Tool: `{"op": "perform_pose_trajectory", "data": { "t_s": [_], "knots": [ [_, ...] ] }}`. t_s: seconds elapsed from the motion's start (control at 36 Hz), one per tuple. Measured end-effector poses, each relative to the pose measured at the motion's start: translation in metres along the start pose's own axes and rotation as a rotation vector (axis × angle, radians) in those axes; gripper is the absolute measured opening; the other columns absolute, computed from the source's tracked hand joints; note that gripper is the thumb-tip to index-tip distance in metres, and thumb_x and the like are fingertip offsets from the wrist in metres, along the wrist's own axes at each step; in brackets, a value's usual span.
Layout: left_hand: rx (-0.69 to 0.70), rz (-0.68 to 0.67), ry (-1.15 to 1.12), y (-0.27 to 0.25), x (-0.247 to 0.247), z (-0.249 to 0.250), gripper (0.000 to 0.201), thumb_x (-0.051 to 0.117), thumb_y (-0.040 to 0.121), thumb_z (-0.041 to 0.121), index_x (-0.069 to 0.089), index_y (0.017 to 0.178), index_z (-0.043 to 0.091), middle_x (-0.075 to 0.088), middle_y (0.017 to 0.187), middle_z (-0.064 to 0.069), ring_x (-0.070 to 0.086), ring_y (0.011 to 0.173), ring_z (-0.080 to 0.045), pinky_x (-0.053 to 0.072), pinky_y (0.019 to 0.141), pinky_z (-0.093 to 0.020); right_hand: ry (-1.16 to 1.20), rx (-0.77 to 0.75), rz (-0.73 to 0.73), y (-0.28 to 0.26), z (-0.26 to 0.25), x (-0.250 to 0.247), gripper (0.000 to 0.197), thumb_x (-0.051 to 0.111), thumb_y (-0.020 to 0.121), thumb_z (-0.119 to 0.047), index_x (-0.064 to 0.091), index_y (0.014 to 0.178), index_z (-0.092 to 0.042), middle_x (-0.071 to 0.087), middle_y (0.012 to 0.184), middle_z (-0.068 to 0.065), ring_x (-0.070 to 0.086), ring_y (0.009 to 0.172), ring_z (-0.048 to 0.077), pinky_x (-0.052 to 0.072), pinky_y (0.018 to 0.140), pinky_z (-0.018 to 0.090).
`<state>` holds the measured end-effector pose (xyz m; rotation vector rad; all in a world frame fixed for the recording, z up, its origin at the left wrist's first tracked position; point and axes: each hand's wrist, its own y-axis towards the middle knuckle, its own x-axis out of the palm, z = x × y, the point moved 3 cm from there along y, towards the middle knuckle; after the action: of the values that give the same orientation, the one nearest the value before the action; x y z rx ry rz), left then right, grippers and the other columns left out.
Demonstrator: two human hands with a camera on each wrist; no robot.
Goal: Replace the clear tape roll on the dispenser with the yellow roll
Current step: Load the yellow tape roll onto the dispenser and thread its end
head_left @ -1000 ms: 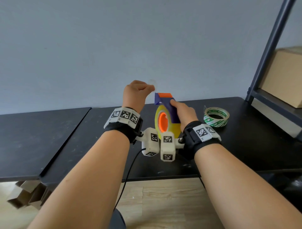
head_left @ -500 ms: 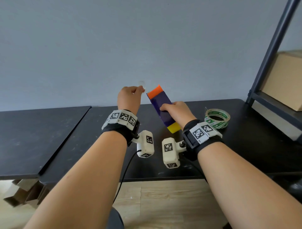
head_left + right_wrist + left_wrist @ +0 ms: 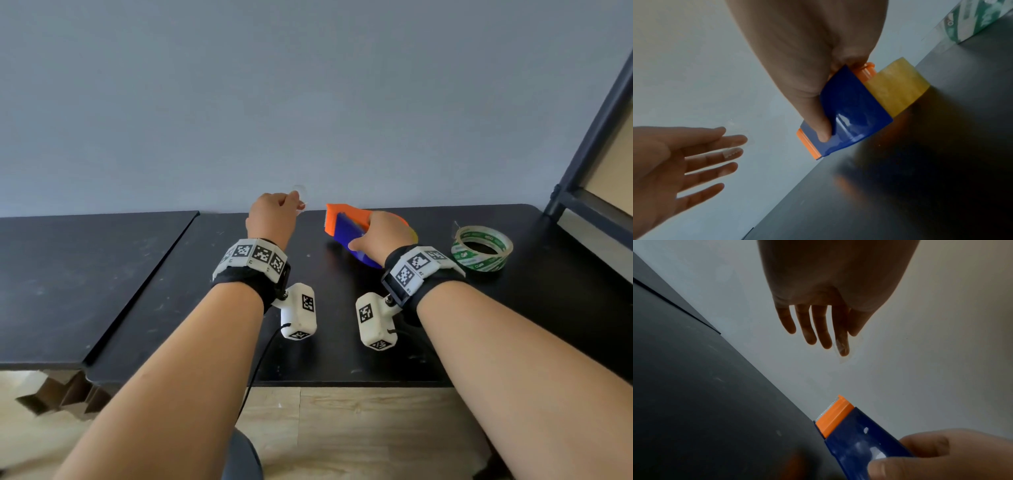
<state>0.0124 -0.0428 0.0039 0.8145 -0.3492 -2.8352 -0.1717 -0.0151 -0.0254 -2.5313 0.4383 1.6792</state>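
Lying lengthwise on the table (image 3: 342, 329), dispenser (image 3: 346, 229) in right hand (image 3: 383, 233) grip, orange blade leftward; left hand (image 3: 674, 162) fingers spread.

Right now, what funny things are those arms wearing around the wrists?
Both arms are bare, with no sleeves. Each wrist wears a black band topped by a white strip of blocky black-and-white square markers. A small white camera box with the same markers hangs under each wrist; the other box is on the right wrist. A thin black cable trails from the left box.
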Motion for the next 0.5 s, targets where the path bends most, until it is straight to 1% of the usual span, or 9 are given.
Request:
{"op": "perform_pose_trajectory", "data": {
  "t_s": [0.06,0.08,0.17,0.22,0.28,0.33,0.39,0.44,0.5],
  "knots": [
    [-0.024,-0.022,-0.012,0.000,0.001,-0.002,0.037,0.043,0.094,0.033,0.075,0.080,0.022,0.072,0.094,-0.019,0.059,0.084,-0.043,0.043,0.073,-0.036,-0.028,0.001,-0.037,0.001,-0.001,0.003,0.035,0.071,0.078,-0.039,0.063,0.102,-0.014,0.062,0.085,0.002,0.057,0.077,0.025,0.040,0.067,0.030],
    [-0.037,-0.030,-0.021,-0.001,0.001,-0.003,0.038,0.042,0.093,0.034,0.074,0.075,0.024,0.073,0.093,-0.012,0.059,0.082,-0.038,0.047,0.079,-0.039,-0.029,0.006,-0.055,0.002,-0.001,0.005,0.038,0.071,0.080,-0.038,0.063,0.106,-0.013,0.062,0.085,0.002,0.057,0.077,0.024,0.039,0.067,0.029],
    [-0.070,-0.056,-0.046,-0.003,0.002,-0.003,0.039,0.041,0.088,0.037,0.067,0.060,0.030,0.074,0.093,0.001,0.063,0.092,-0.026,0.047,0.096,-0.044,-0.030,0.008,-0.063,0.002,0.000,0.008,0.046,0.072,0.081,-0.040,0.060,0.114,-0.010,0.061,0.087,0.002,0.056,0.078,0.023,0.038,0.067,0.029],
    [-0.088,-0.087,-0.052,-0.007,0.003,-0.002,0.036,0.041,0.083,0.039,0.066,0.059,0.031,0.075,0.096,0.001,0.064,0.097,-0.026,0.047,0.097,-0.044,0.009,0.009,-0.057,0.003,0.001,0.008,0.057,0.073,0.079,-0.042,0.054,0.121,-0.008,0.064,0.094,0.005,0.058,0.082,0.023,0.038,0.067,0.030],
    [-0.101,-0.114,-0.053,-0.009,0.004,0.000,0.031,0.042,0.076,0.040,0.066,0.060,0.031,0.074,0.095,0.000,0.063,0.099,-0.029,0.048,0.093,-0.041,0.101,0.008,-0.027,0.002,0.001,0.005,0.064,0.075,0.077,-0.042,0.049,0.124,-0.007,0.064,0.109,0.007,0.062,0.095,0.026,0.039,0.070,0.030],
    [-0.115,-0.132,-0.043,-0.010,0.005,0.001,0.023,0.052,0.078,0.034,0.067,0.062,0.028,0.069,0.087,-0.001,0.063,0.100,-0.032,0.046,0.087,-0.037,0.211,0.008,0.023,0.002,0.002,0.000,0.056,0.073,0.079,-0.039,0.050,0.121,-0.009,0.062,0.114,0.006,0.061,0.104,0.027,0.041,0.075,0.031],
    [-0.107,-0.164,-0.019,-0.012,0.007,0.001,0.012,0.061,0.077,0.029,0.069,0.069,0.027,0.069,0.087,0.000,0.063,0.102,-0.029,0.048,0.092,-0.038,0.322,0.006,0.087,0.001,0.003,-0.007,0.043,0.068,0.081,-0.035,0.052,0.115,-0.014,0.064,0.111,0.004,0.061,0.105,0.026,0.049,0.084,0.038],
    [-0.073,-0.206,0.015,-0.015,0.010,0.003,0.011,0.060,0.071,0.031,0.071,0.070,0.029,0.073,0.093,0.000,0.064,0.102,-0.025,0.049,0.096,-0.040,0.389,-0.012,0.140,-0.003,0.004,-0.015,0.032,0.063,0.082,-0.033,0.057,0.109,-0.018,0.066,0.106,0.000,0.063,0.102,0.025,0.052,0.090,0.044],
    [-0.053,-0.237,0.055,-0.019,0.013,0.006,0.016,0.053,0.063,0.033,0.069,0.065,0.031,0.074,0.093,0.000,0.064,0.100,-0.024,0.050,0.096,-0.040,0.416,-0.065,0.176,-0.006,0.005,-0.022,0.024,0.062,0.084,-0.030,0.062,0.105,-0.019,0.066,0.097,-0.003,0.064,0.099,0.023,0.052,0.091,0.043]
  ]
}}
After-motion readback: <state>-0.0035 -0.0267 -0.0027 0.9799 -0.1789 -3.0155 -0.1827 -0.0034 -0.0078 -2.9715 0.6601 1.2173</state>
